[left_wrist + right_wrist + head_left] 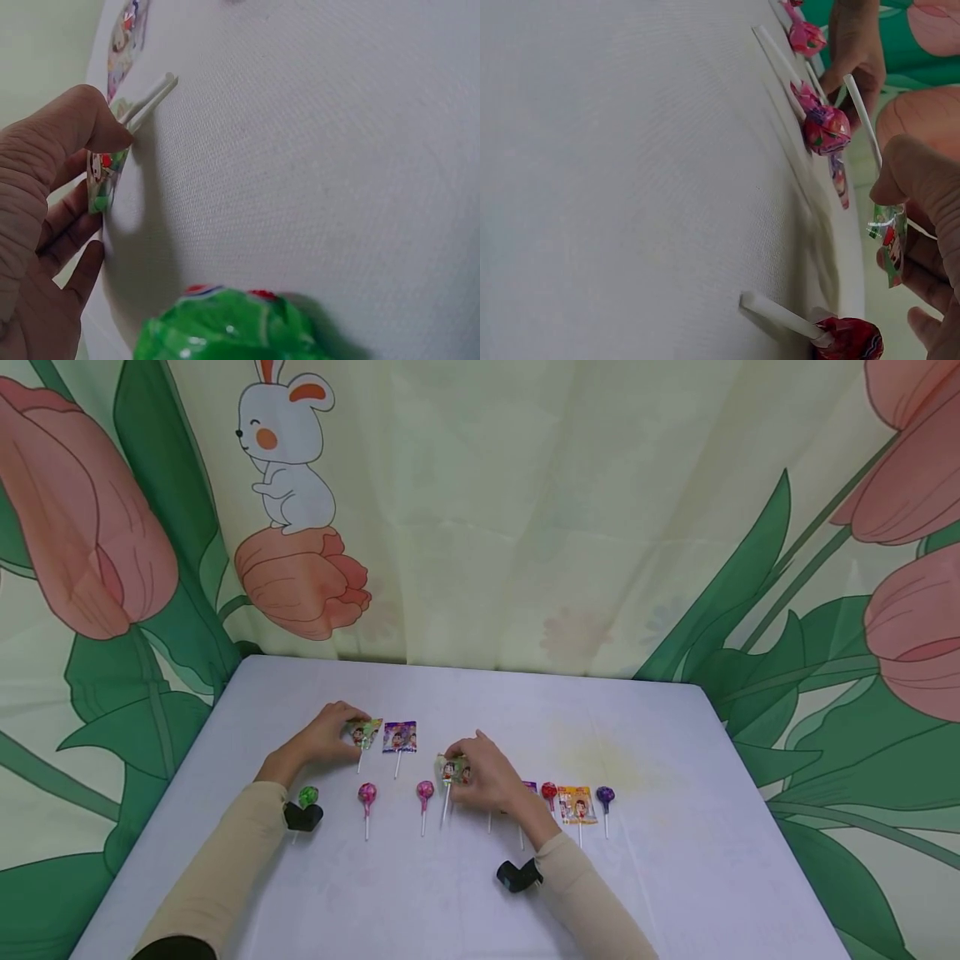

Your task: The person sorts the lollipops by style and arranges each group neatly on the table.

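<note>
My left hand point(330, 735) pinches a flat-wrapped lollipop point(364, 732) at the back left; its wrapper is clear and green, with a cartoon figure. In the left wrist view, the thumb lies by its white stick point(150, 101). To its right is a purple flat-wrapped lollipop point(400, 737). Near the middle, my right hand point(487, 777) grips another green flat-wrapped lollipop point(450, 770). The right wrist view shows that lollipop's wrapper point(891, 244) between thumb and fingers, held off the cloth. A red round lollipop point(849, 339) lies close below that hand.
A green round lollipop point(308, 796) and pink ones point(367, 793) point(425, 790) lie in front. Right of my wrist are a red round lollipop point(549, 791), an orange flat-wrapped one point(577, 804) and a dark purple one point(605, 794). My right forearm partly covers others on the white table point(690, 877).
</note>
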A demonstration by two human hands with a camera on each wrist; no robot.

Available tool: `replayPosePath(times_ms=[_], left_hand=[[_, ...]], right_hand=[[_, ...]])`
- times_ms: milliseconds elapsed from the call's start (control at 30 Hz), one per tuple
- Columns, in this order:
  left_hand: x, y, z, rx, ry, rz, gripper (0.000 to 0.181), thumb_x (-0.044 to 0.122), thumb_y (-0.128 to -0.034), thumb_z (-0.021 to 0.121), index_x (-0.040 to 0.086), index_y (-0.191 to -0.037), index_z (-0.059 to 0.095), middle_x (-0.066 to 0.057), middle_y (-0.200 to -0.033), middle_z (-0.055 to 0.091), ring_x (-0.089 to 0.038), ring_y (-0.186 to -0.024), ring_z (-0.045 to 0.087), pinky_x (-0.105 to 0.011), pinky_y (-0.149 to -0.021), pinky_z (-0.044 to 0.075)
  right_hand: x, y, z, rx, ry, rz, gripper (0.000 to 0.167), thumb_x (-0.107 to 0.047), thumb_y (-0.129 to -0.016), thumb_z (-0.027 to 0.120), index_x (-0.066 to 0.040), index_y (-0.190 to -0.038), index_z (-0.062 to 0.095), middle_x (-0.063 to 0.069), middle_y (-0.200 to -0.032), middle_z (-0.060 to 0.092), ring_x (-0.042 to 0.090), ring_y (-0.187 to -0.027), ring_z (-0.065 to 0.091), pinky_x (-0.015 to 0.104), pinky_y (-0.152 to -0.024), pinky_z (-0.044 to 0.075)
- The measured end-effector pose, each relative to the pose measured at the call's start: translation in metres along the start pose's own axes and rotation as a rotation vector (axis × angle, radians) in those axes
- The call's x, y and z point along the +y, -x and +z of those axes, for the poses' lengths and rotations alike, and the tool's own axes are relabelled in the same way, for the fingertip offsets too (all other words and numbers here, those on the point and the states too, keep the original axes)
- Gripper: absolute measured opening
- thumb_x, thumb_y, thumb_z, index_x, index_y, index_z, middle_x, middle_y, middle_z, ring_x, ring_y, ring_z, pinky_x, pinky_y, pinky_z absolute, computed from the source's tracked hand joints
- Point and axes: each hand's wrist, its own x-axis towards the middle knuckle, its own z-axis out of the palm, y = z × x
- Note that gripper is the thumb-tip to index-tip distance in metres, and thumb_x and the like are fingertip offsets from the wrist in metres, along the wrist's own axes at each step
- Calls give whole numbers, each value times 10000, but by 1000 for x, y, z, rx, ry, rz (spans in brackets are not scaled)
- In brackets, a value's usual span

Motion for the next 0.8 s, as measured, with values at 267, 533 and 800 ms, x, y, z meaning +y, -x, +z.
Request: replayPosePath(times_ms=[267, 533, 800], left_hand=[[1, -2, 1, -2, 12, -13, 630, 161, -804, 836, 20, -1369, 598, -206, -1347, 524, -392, -1278, 440, -595, -1122, 361], [0, -1, 1, -1, 16, -18, 631, 164, -809, 828, 29, -1378, 593, -200, -1354, 516, -390, -1289, 434, -600, -1131, 351], [-1, -1, 1, 4, 15, -20, 625, 167, -810, 842, 29, -1369, 599, -195, -1338, 521, -391, -1281, 437, -597, -1127, 357]], right_hand=[[4, -12, -3, -16, -5, 24, 483, -161, -760, 810, -52, -1204, 652, 57, -1153, 698, 239, -1175, 629, 435, -1257, 179], [5, -25, -3, -22, -13, 61, 502, -176, -767, 807, -50, -1226, 649, 59, -1173, 695, 248, -1210, 616, 386, -1261, 160], [10, -34, 0, -19, -27, 46, 507, -155, -771, 820, -26, -1228, 641, 83, -1181, 693, 265, -1199, 621, 425, -1258, 173]])
